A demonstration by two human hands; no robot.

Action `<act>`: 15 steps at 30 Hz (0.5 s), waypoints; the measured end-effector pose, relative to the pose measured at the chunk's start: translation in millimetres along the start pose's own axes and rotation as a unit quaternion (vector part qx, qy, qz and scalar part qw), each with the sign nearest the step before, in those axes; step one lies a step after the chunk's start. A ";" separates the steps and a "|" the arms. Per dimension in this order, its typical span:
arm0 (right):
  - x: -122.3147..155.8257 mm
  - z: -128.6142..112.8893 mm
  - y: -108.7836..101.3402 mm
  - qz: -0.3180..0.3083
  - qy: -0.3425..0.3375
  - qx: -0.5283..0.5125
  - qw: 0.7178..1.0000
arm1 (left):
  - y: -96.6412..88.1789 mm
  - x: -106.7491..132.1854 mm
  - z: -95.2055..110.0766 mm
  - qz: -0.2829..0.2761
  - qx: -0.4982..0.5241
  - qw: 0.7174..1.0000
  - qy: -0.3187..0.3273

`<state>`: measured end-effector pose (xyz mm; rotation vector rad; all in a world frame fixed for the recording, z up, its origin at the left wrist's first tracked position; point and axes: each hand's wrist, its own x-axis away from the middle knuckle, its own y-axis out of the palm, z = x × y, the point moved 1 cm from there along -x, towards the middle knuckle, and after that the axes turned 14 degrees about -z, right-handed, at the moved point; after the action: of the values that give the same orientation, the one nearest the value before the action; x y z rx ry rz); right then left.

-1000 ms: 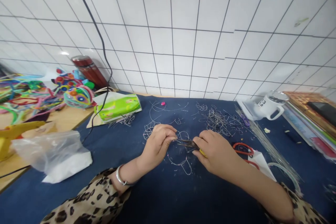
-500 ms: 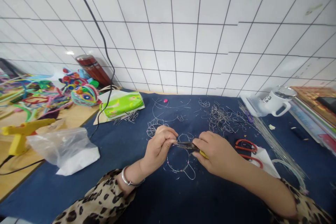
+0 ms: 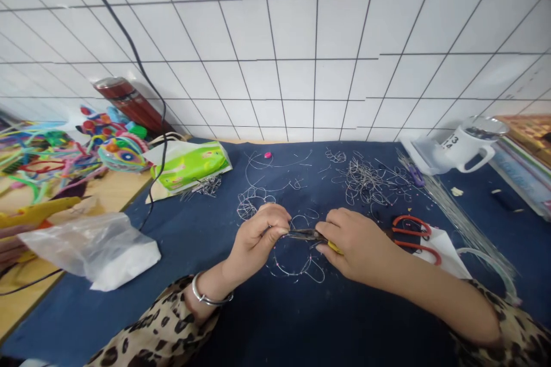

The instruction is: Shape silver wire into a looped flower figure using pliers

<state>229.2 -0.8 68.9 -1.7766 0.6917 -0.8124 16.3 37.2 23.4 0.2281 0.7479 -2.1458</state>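
Blue cloth [image 3: 258, 321], right hand [image 3: 357, 243] curled round pliers [image 3: 305, 234]

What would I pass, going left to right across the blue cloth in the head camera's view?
plastic bag → green tissue pack → left hand, pinching bent wire → pliers → right hand, gripping them → red scissors → white mug
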 end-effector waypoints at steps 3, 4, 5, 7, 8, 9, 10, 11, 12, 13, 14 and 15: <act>0.2 1.1 0.8 -0.005 -0.009 -0.020 1.000 | 0.7 -0.4 1.4 -0.013 0.010 1.000 -0.006; 0.6 1.4 0.9 -0.005 -0.011 -0.024 1.000 | 1.0 -0.5 1.9 -0.012 0.012 1.000 -0.007; 1.0 1.5 0.8 -0.003 -0.012 -0.024 1.000 | 1.3 -0.5 2.5 -0.011 0.014 1.000 -0.007; 2.1 1.2 0.6 -0.001 -0.013 -0.019 1.000 | 1.9 -0.7 3.6 -0.011 0.020 1.000 -0.004; 2.6 0.8 0.5 -0.001 -0.013 -0.014 1.000 | 2.1 -0.9 4.1 -0.014 0.023 1.000 -0.001; 3.1 0.3 0.4 0.000 -0.014 -0.011 1.000 | 2.4 -1.2 4.5 -0.017 0.026 1.000 0.001; 3.5 -0.3 0.4 0.001 -0.015 -0.008 1.000 | 2.6 -1.5 4.9 -0.020 0.031 0.999 0.002; 3.7 -0.9 0.4 0.002 -0.017 -0.007 1.000 | 2.8 -1.8 5.1 -0.021 0.036 0.999 0.001; 3.8 -1.4 0.5 0.002 -0.018 -0.008 1.000 | 2.9 -2.1 5.2 -0.020 0.042 0.999 0.001; 3.8 -1.9 0.7 0.002 -0.019 -0.011 1.000 | 3.0 -2.4 5.2 -0.019 0.048 0.999 0.001; 3.7 -2.3 1.0 0.001 -0.020 -0.013 1.000 | 3.0 -2.5 5.1 -0.015 0.056 0.998 0.002; 3.5 -2.7 1.3 0.000 -0.020 -0.017 1.000 | 3.1 -2.7 4.9 -0.012 0.063 0.998 0.003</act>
<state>229.1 -5.4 69.1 -1.8173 0.6832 -0.7676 20.8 34.6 27.1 0.2935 0.6222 -2.2175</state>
